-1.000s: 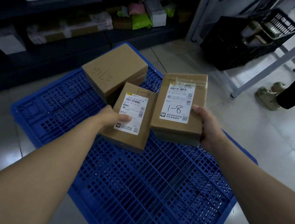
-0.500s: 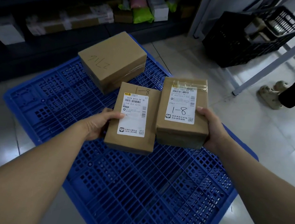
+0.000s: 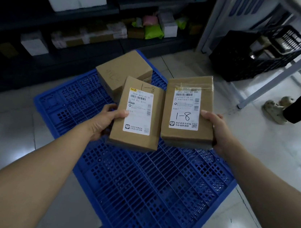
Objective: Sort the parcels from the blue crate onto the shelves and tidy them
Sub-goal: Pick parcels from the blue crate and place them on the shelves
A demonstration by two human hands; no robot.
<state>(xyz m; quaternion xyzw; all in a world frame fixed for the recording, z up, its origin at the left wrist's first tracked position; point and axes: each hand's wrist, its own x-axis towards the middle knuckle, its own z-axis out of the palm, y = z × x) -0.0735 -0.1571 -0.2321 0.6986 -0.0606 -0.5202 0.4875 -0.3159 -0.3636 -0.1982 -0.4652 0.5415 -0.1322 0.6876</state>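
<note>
floor [image 3: 274,148] | crate [image 3: 146,189]: plain parcel [image 3: 121,68] | left hand [image 3: 105,121]: slim parcel [image 3: 156,114] | right hand [image 3: 217,131]: taped parcel [image 3: 189,80]

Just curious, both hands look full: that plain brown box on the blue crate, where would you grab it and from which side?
From above, probably: thumb and fingers across the narrower width of the plain box, on its long side walls. It lies flat on the blue crate, top up, nothing on it. Its near edge hides behind the parcel in the left hand.

It is dim, and the far left shelves [image 3: 44,17] are almost black. The floor [image 3: 254,155] on the right is brighter and shiny. Things bend at the edges.
</note>
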